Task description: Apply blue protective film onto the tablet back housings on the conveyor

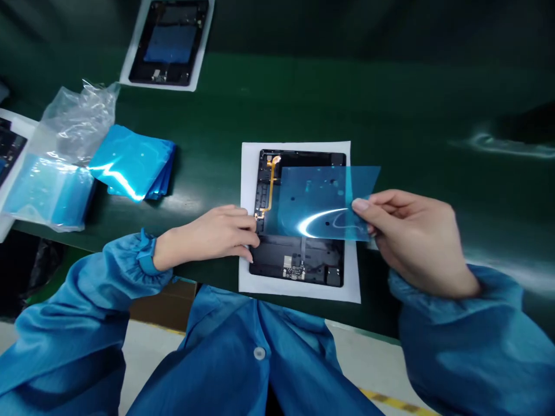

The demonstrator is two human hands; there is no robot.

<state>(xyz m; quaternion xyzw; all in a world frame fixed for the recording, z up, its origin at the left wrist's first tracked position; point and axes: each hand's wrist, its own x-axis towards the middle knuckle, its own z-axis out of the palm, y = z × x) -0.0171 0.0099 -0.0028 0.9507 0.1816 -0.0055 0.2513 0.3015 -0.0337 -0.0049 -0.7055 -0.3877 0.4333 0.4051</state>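
Observation:
A translucent blue film sheet (321,202) spans the upper middle of an opened black tablet housing (269,254), its right part sticking out past the housing's edge. Thumb and fingers of my right hand (411,237) pinch the sheet at its right side. At the housing's left edge, my left hand (217,234) has its fingers curled against the rim. An orange flex cable (272,185) runs down the housing's left side, and a small circuit board (295,271) sits near the bottom. White paper (299,293) lies under the housing.
A stack of blue film sheets (134,159) lies to the left, beside a clear plastic bag (56,167) with more blue sheets inside. Another tablet housing (169,43) with blue film rests on paper at the back. A further one (11,144) shows at the left edge.

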